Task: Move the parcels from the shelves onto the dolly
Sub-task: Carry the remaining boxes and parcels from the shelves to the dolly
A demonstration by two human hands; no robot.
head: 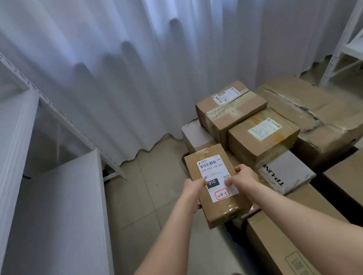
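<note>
Cardboard parcel [209, 168] is held in both hands, long axis 12 to 6 o'clock: left hand [196, 195] grips its 9 o'clock edge, right hand [242, 176] its 3 o'clock edge. We judge the stacked boxes [261, 133], at 2 o'clock, nearer the right hand.

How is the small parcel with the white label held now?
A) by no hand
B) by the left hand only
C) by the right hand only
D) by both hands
D: the left hand and the right hand each grip one long side of the small parcel.
</note>
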